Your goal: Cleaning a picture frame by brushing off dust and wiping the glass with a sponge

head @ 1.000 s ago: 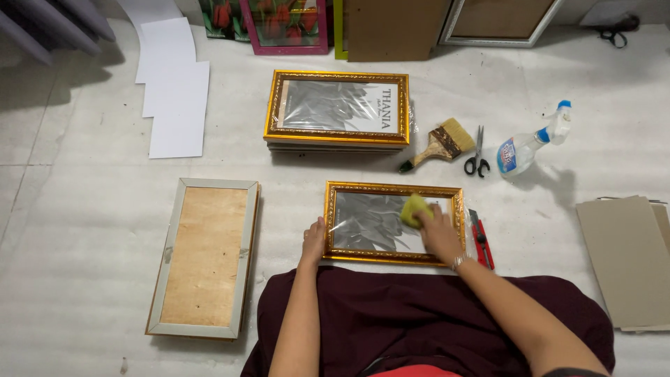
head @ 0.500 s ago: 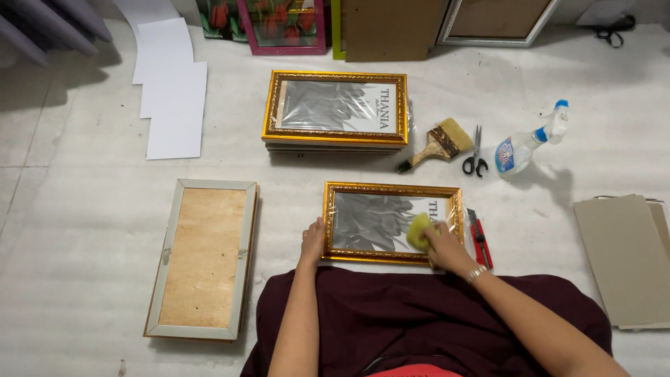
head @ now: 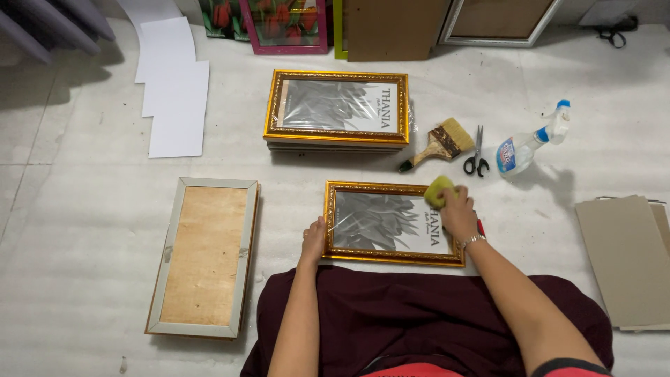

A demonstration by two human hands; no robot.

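The right hand [head: 458, 213] grips one yellow-green sponge [head: 438, 190], fingers curled around it, at the far right corner of one gold frame [head: 394, 223] lying before the person. The left hand [head: 313, 242] presses flat, fingers spread, on that frame's near left corner. Beyond lie one paintbrush [head: 440, 144], one pair of scissors [head: 477, 153] and one spray bottle [head: 530, 146].

My left hand [head: 313, 241] lies flat, palm down, fingers together and pointing to twelve o'clock, thumb tucked along the side. Its forearm runs straight back toward six o'clock, bare to the elbow. My right hand [head: 457, 209] is reached farther out, toward one o'clock, knuckles up and fingers curled closed in a grip. A thin bracelet sits at that wrist, and the forearm slants back toward five o'clock
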